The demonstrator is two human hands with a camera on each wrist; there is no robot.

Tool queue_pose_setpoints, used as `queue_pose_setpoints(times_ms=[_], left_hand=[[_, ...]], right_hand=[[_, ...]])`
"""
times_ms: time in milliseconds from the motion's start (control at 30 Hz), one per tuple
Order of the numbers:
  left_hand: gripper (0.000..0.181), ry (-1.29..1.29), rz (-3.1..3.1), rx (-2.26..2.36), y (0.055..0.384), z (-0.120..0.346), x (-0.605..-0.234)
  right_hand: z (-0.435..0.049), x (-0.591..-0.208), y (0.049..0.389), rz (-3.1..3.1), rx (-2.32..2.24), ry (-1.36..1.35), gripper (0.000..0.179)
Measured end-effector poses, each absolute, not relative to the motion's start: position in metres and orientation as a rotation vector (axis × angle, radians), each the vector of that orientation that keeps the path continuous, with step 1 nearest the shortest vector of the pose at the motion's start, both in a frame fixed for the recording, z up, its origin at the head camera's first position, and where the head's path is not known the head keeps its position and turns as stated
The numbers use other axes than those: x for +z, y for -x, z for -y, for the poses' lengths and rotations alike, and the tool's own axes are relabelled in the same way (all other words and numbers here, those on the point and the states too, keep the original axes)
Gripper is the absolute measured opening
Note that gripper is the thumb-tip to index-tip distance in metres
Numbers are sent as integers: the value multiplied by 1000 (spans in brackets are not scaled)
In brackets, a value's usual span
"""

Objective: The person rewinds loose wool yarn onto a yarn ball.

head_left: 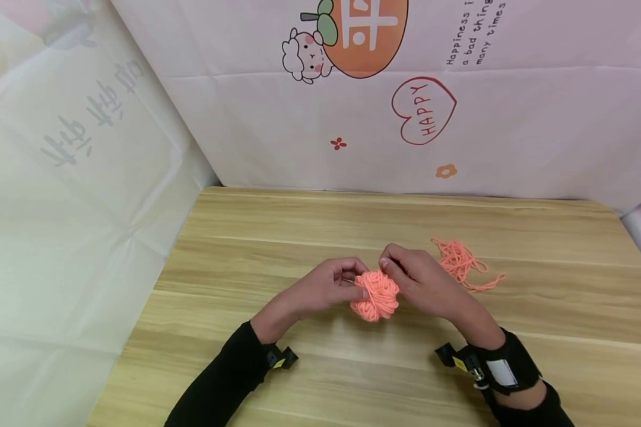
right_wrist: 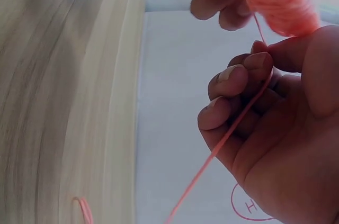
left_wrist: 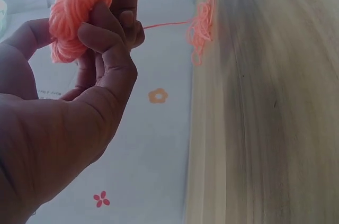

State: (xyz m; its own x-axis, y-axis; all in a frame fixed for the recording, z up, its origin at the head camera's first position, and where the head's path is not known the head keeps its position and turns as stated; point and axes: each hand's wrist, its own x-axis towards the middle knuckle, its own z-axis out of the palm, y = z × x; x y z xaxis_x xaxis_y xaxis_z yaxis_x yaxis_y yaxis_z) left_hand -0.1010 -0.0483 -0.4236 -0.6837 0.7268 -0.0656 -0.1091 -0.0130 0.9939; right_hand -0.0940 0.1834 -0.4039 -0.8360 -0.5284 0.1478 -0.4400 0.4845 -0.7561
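A small ball of coral-pink yarn (head_left: 376, 296) is held above the wooden table by my left hand (head_left: 326, 287), thumb on the near side and fingers behind. In the left wrist view the wound ball (left_wrist: 74, 15) sits between thumb and fingers. Close at its right side, my right hand (head_left: 419, 281) pinches a strand of the same yarn between thumb and forefinger. The right wrist view shows this strand (right_wrist: 214, 152) running from the ball through the pinch and down across the palm. A loose tangle of yarn (head_left: 459, 261) lies on the table beyond the right hand.
The wood-grain table (head_left: 246, 237) ends at a white printed cloth (head_left: 246, 130) hanging along the back. Another pale cloth (head_left: 75, 237) hangs at the left. Both wrists carry small black cameras on straps, the right strap (head_left: 507, 362) being wider.
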Motion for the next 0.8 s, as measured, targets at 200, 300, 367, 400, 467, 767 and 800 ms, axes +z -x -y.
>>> queue_pose_setpoints(times_ms=[200,300,367,400,467,767,800], left_hand=[[22,-555,-1817,1688,100,48,-423],[21,-511,-1916,1659,101,49,-422],[20,-482,-1951,1654,101,50,-423],[20,-467,-1957,1658,101,51,-423],[20,-438,-1971,1664,102,51,-424],[18,-330,-2140,1668,103,51,-421],[18,-318,-2159,1675,103,52,-421]], right_hand=[[-182,-401,92,-2646,-1272,845,23],[-180,-399,91,-2677,-1239,842,24],[-179,-398,89,-2699,-1217,838,24],[-178,-398,89,-2709,-1208,837,25],[-177,-397,87,-2731,-1194,836,25],[-171,-394,84,-2811,-1153,832,25],[-170,-394,83,-2808,-1150,837,25]])
